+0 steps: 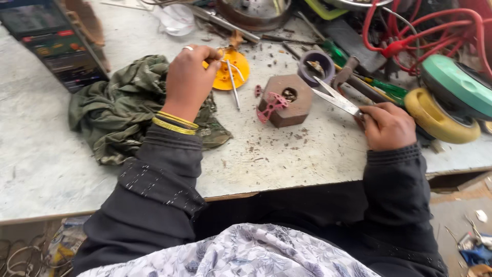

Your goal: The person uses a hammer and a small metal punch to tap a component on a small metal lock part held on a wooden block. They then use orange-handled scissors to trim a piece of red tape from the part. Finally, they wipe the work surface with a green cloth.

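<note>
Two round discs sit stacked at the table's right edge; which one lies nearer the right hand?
The yellow disc: it lies beside the right hand, while the green disc sits behind it.

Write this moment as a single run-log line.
left hand: on yellow disc | right hand: holding scissors, blades open | nearby: wooden hexagonal block, green cloth

Dark rectangular box (48, 38) at table's far-left corner; green-black (red, orange label patches).
</note>
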